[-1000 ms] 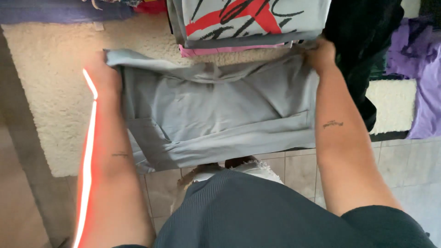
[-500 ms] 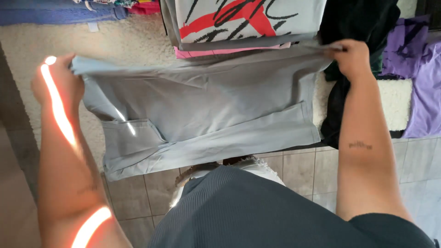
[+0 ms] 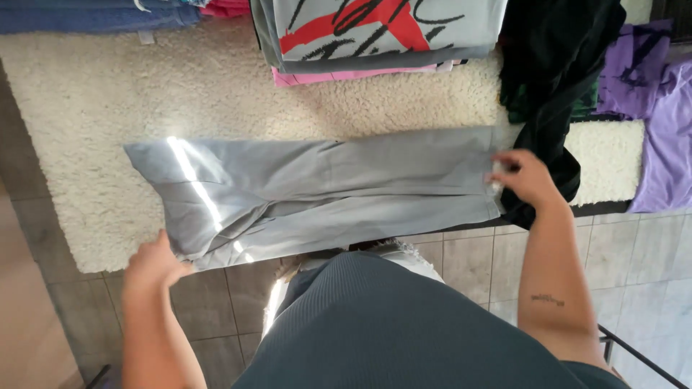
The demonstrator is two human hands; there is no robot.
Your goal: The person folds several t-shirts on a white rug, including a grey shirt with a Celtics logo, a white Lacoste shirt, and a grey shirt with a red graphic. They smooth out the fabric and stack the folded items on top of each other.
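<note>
A pair of light grey trousers (image 3: pixel 324 187) lies flat and folded lengthwise across a cream shaggy rug (image 3: pixel 144 101). My left hand (image 3: pixel 150 265) pinches the near corner of the waist end, by the rug's front edge. My right hand (image 3: pixel 525 177) grips the leg end at the right. A streak of sunlight crosses the waist part.
Behind the trousers is a folded stack with a grey shirt bearing a red and black print (image 3: pixel 382 32) over a pink garment. A black garment (image 3: pixel 555 65) and purple clothes (image 3: pixel 663 108) lie to the right, blue cloth (image 3: pixel 86 14) at the back left. Grey floor tiles (image 3: pixel 649 259) are nearest me.
The trousers were held up and spread wide; now they lie lower on the rug, stretched out long and narrow. My left hand went from the far corner to the near one.
</note>
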